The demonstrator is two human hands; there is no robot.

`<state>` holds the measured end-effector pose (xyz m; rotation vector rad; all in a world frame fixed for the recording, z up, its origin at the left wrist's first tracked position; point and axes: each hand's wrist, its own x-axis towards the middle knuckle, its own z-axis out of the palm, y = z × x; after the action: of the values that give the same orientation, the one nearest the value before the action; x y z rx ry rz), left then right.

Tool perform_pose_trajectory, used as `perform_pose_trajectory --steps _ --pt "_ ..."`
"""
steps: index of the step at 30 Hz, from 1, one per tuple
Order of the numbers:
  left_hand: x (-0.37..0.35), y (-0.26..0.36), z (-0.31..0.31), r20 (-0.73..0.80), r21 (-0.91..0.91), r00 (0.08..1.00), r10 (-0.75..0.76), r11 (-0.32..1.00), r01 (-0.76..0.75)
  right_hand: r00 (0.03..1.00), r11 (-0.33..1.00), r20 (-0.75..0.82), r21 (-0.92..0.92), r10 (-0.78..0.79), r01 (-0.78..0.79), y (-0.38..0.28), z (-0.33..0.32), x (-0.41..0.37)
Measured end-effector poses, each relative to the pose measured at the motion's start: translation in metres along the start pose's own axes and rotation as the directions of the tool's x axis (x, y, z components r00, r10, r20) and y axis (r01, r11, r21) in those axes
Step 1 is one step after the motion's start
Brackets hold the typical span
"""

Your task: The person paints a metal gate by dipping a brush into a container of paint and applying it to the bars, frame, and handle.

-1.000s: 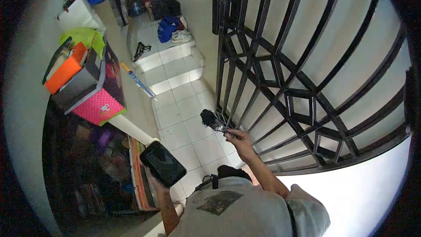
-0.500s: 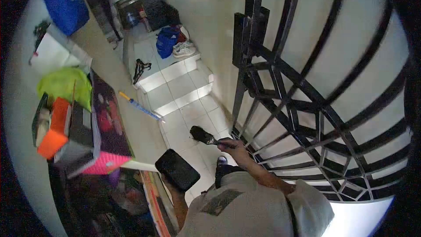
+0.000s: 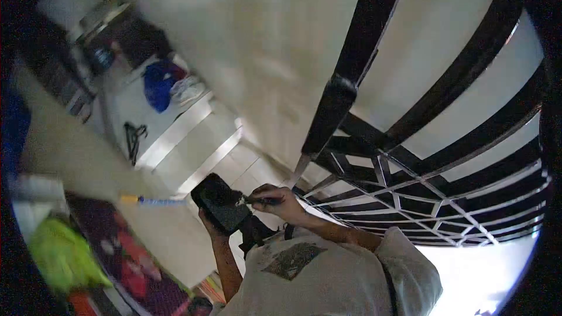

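My left hand [image 3: 212, 225] is closed on a black rectangular tray [image 3: 212, 199], holding it tilted from below in front of my body. In my right hand [image 3: 274, 200] is a paintbrush [image 3: 242, 200], gripped by its handle. The brush's dark bristles are at the tray's right side; against the black I cannot make out whether they touch it. What the tray contains is too dark to see. A black metal gate [image 3: 331, 117] with curved bars stands close on my right, just beyond the right hand.
White tiled steps [image 3: 190, 134] rise ahead, with a blue bag [image 3: 157, 89], white shoes [image 3: 187, 89] and a black hanger-like object [image 3: 134, 140] on the landing. A yellow-green bag [image 3: 61, 254] lies at left. A blue-and-yellow stick [image 3: 155, 201] is against the wall.
My right hand has brought the paintbrush left, from over the floor to the tray. The tray has shifted slightly up and left, and the view has turned and blurred.
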<state>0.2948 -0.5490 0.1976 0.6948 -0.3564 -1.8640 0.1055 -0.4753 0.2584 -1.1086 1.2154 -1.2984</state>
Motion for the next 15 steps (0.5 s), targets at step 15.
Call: perform_pose_trajectory --steps 15 --pt "0.322 0.003 0.062 0.357 0.424 0.537 -0.764 0.645 0.636 0.641 0.994 -0.765 -0.11 -0.069 -0.024 -0.078 0.023 0.137"
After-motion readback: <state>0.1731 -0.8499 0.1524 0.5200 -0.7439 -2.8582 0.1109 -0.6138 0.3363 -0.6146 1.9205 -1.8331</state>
